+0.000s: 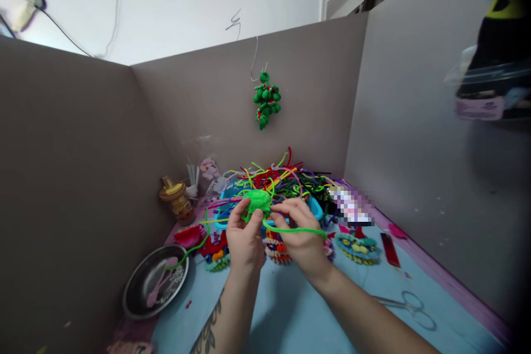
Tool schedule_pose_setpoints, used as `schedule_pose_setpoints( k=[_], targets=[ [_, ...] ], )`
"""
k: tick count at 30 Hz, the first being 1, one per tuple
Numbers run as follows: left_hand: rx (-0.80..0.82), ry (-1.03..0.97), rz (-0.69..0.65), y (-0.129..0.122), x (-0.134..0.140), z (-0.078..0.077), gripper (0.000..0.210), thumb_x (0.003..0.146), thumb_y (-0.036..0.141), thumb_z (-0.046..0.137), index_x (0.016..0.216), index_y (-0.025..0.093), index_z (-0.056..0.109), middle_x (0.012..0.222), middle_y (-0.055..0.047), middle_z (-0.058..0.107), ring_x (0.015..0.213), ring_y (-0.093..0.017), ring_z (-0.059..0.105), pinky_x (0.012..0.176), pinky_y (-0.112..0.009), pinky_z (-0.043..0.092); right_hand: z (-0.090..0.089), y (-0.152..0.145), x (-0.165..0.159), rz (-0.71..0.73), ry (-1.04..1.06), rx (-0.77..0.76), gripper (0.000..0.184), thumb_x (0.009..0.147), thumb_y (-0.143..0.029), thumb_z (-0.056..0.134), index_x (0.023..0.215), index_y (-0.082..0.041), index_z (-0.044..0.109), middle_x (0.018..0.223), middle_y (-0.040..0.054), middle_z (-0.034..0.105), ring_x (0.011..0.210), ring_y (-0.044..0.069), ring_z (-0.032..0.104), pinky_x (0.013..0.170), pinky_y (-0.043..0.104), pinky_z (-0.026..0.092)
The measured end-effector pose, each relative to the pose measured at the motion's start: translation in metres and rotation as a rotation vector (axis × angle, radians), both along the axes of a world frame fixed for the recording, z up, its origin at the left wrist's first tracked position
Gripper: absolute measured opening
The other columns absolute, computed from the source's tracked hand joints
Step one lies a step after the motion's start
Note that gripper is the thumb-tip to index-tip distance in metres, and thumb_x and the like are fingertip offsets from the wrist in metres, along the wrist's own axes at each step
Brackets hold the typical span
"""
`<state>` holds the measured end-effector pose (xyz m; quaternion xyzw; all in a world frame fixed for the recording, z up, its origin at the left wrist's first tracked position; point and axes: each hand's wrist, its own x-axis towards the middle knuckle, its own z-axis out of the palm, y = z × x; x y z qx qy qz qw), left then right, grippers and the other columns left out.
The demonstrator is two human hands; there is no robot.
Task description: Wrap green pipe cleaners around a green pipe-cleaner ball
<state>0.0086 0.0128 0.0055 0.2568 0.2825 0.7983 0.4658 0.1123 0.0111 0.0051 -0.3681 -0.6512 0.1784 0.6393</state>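
Note:
Bright green pipe cleaners, bent into a rounded shape (pixel 259 200), are pinched between the thumb and fingers of my left hand (pixel 244 229). At its right edge, my right hand (pixel 299 227) has its fingertips drawn together on a green pipe cleaner (pixel 309 230). One length of it runs right past the fingers, and another long green strand (pixel 194 248) trails down to the left. Below and behind the hands lie finished-looking colourful pipe cleaner pieces, one orange and white (pixel 277 249), one teal and yellow (pixel 357 247).
A blue tray (pixel 317 209) heaped with loose pipe cleaners stands behind the hands. A metal bowl (pixel 135 293) is at left, scissors (pixel 409 307) at right. A brown and gold jar (pixel 178 199) stands back left. Grey panels enclose three sides; a green pipe cleaner ornament (pixel 266 100) hangs on the back one.

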Motion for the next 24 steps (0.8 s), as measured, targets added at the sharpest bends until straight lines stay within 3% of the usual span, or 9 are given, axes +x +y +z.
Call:
schedule_pose_setpoints(
  k=[4, 8, 13, 15, 17, 21, 24],
  targets=[
    [0.012, 0.014, 0.001, -0.002, 0.003, -0.002, 0.043, 0.049, 0.018, 0.087, 0.088, 0.020, 0.068, 0.078, 0.001, 0.072, 0.068, -0.011, 0.067, 0.067, -0.022, 0.052, -0.001, 0.006, 0.000, 0.042, 0.079, -0.080, 0.009, 0.081, -0.025, 0.062, 0.076, -0.021, 0.067, 0.082, 0.0038, 0.061, 0.078, 0.017, 0.057, 0.067, 0.029, 0.045],
    [0.019, 0.037, -0.021, -0.004, 0.005, -0.003, 0.041, 0.051, 0.019, 0.086, 0.088, 0.020, 0.068, 0.079, 0.000, 0.072, 0.070, -0.012, 0.068, 0.069, -0.022, 0.052, -0.002, 0.017, 0.000, 0.215, 0.267, -0.228, 0.017, 0.074, -0.029, 0.065, 0.060, -0.019, 0.063, 0.070, 0.0013, 0.057, 0.072, 0.016, 0.054, 0.068, 0.029, 0.043],
    [0.003, 0.026, -0.041, -0.003, 0.005, -0.003, 0.042, 0.049, 0.020, 0.086, 0.087, 0.020, 0.068, 0.085, -0.002, 0.074, 0.077, -0.015, 0.070, 0.074, -0.026, 0.053, -0.003, 0.020, -0.002, 0.435, 0.472, -0.487, 0.021, 0.065, -0.034, 0.069, 0.054, -0.018, 0.060, 0.071, 0.0000, 0.051, 0.067, 0.014, 0.050, 0.060, 0.026, 0.041],
    [0.006, 0.021, -0.049, -0.002, 0.005, -0.004, 0.042, 0.050, 0.020, 0.086, 0.088, 0.020, 0.068, 0.086, -0.002, 0.074, 0.078, -0.015, 0.070, 0.075, -0.026, 0.053, -0.003, 0.021, -0.002, 0.457, 0.472, -0.517, 0.022, 0.065, -0.035, 0.068, 0.054, -0.018, 0.058, 0.071, 0.0000, 0.050, 0.066, 0.014, 0.050, 0.059, 0.027, 0.042],
    [0.008, 0.021, -0.041, -0.001, 0.006, -0.005, 0.043, 0.050, 0.019, 0.086, 0.089, 0.020, 0.068, 0.085, -0.001, 0.074, 0.076, -0.014, 0.070, 0.073, -0.025, 0.052, -0.003, 0.021, -0.002, 0.377, 0.416, -0.453, 0.021, 0.067, -0.034, 0.066, 0.056, -0.018, 0.059, 0.073, 0.0011, 0.050, 0.070, 0.016, 0.051, 0.062, 0.028, 0.043],
    [-0.012, 0.012, 0.011, 0.000, 0.007, -0.006, 0.046, 0.051, 0.020, 0.086, 0.093, 0.020, 0.066, 0.082, 0.000, 0.073, 0.071, -0.012, 0.069, 0.070, -0.023, 0.051, -0.005, 0.015, -0.002, 0.043, 0.178, -0.150, 0.005, 0.073, -0.024, 0.062, 0.074, -0.019, 0.064, 0.088, 0.0052, 0.054, 0.082, 0.019, 0.054, 0.069, 0.031, 0.046],
    [-0.023, 0.000, 0.046, 0.000, 0.006, -0.005, 0.050, 0.052, 0.022, 0.086, 0.096, 0.019, 0.064, 0.083, -0.001, 0.073, 0.071, -0.012, 0.068, 0.070, -0.023, 0.051, -0.005, 0.005, -0.002, 0.000, -0.008, 0.095, 0.014, 0.077, -0.013, 0.056, 0.086, -0.021, 0.065, 0.095, 0.0063, 0.054, 0.090, 0.020, 0.055, 0.079, 0.034, 0.048]
  ],
)
